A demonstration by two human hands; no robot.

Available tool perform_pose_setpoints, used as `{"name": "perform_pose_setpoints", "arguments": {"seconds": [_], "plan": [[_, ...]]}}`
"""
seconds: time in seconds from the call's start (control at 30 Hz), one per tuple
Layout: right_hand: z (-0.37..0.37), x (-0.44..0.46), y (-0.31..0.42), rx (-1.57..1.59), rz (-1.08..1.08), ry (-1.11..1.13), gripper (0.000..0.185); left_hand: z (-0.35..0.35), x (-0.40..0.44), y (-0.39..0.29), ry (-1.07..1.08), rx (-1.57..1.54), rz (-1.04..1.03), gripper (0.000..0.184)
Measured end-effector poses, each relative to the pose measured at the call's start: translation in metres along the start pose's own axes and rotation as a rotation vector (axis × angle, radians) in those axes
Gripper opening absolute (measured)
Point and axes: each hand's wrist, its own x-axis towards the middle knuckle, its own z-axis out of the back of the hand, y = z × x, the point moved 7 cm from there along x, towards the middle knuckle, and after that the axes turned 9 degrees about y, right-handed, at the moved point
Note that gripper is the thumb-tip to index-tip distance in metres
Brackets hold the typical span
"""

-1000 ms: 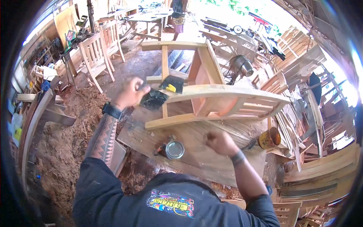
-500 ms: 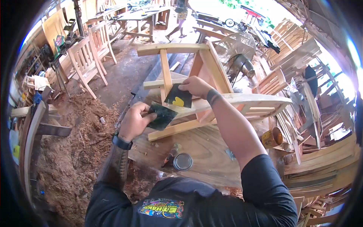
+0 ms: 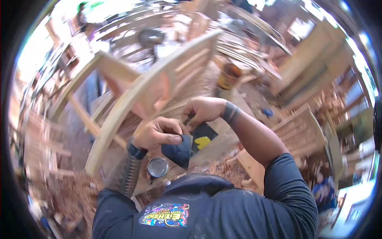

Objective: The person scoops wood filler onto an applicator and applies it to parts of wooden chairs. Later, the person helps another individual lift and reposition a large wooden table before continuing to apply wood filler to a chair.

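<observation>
My left hand (image 3: pixel 159 133) pinches a thin dark flat plate (image 3: pixel 178 153), its corner pointing down toward my chest. Fingers bent, my right hand (image 3: pixel 205 111) grips a second dark flat plate (image 3: pixel 207 131), which carries a yellow blob of paste (image 3: pixel 203 142). The two plates overlap or lie very close; whether they touch I cannot tell. Just below my left hand stands a round lidded can (image 3: pixel 158 167). A pale wooden chair frame (image 3: pixel 137 93) lies tipped over beyond my hands, to the left.
A yellow-brown bucket (image 3: pixel 229 76) stands past the right hand. Wooden boards (image 3: pixel 314 59) lean at the upper right, with a slatted wooden piece (image 3: pixel 304 129) below them. Shavings cover the ground. Much of the background is smeared by motion.
My view has swung to the right, so the chair frame now appears further left. Both hands have come closer together and nearer my body, each still holding its plate.
</observation>
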Motion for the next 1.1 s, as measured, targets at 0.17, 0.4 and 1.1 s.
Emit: {"name": "perform_pose_setpoints", "arguments": {"seconds": [0.17, 0.4, 1.1], "plan": [[-0.034, -0.166, -0.072, 0.066, -0.103, -0.346, 0.026, -0.075, 0.132, 0.054, 0.456, 0.016, 0.126, 0.008], [-0.161, -0.465, -0.224, 0.227, -0.433, -1.445, 0.021, -0.202, 0.284, 0.091, 0.632, -0.023, 0.097, 0.012], [-0.294, -0.595, -0.224, 0.662, 0.078, -2.057, 0.019, -0.319, 0.540, 0.229, 0.093, -0.119, -0.001, 0.034]]}}
